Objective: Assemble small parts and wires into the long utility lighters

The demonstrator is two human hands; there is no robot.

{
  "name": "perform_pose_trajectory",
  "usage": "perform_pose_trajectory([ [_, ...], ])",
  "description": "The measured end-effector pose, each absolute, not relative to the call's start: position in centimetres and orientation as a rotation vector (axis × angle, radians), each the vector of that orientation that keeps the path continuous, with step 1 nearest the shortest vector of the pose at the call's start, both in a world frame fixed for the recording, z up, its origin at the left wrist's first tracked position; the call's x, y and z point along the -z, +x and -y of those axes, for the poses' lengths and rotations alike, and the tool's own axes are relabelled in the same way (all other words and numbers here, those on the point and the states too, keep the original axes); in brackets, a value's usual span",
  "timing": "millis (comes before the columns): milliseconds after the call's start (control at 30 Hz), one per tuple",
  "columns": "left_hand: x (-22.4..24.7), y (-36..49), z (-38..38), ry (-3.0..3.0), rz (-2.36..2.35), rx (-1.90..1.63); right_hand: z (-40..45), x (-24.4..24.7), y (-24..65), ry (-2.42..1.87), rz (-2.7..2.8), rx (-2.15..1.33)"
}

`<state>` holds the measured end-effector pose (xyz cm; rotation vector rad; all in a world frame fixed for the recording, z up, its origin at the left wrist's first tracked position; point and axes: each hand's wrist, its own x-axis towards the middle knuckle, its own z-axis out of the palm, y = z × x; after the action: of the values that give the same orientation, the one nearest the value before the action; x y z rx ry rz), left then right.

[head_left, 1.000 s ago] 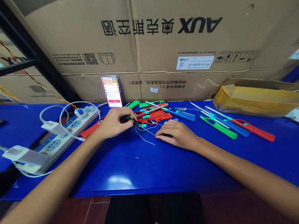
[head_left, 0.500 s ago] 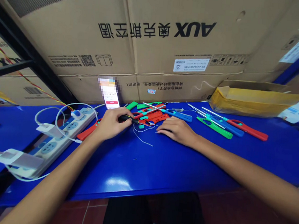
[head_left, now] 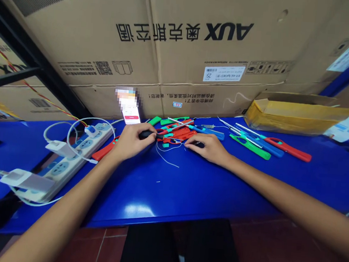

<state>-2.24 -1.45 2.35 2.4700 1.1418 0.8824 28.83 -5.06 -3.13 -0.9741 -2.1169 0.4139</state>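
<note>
Blue table [head_left: 193, 194] backed by an AUX air-conditioner carton [head_left: 183, 66], power strip [head_left: 58, 167] at left. Left hand [head_left: 134, 141] is wrapped round a black-handled tool [head_left: 146, 135]; right hand [head_left: 208, 147] has fingertips bunched by a thin white wire [head_left: 166, 161], can't tell if pinching it. Looks like fine wire work beside the red lighter casings [head_left: 189, 135]; next move calls for a light, steady grip.

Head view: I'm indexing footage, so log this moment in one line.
left hand: holds dark-handled tool | right hand: near thin pale wire, hold unclear | between hands: red plastic parts | surface: blue table
</note>
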Motion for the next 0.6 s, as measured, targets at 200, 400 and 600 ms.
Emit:
perform_pose_trajectory([
  [200, -2.04, -2.07, 1.49, 2.485, -1.173, -0.881, 4.98, 2.77, 28.77, -0.997, 1.98, -0.575],
  [400, -1.98, -2.06, 1.46, 2.482, -1.187, -0.907, 4.31, 2.9, 29.32, -1.043, 1.978, -0.589],
  [600, -2.11, -1.76, 1.82, 2.477, -1.187, -0.936, 4.63, 2.78, 29.26, -1.013, 2.004, -0.561],
])
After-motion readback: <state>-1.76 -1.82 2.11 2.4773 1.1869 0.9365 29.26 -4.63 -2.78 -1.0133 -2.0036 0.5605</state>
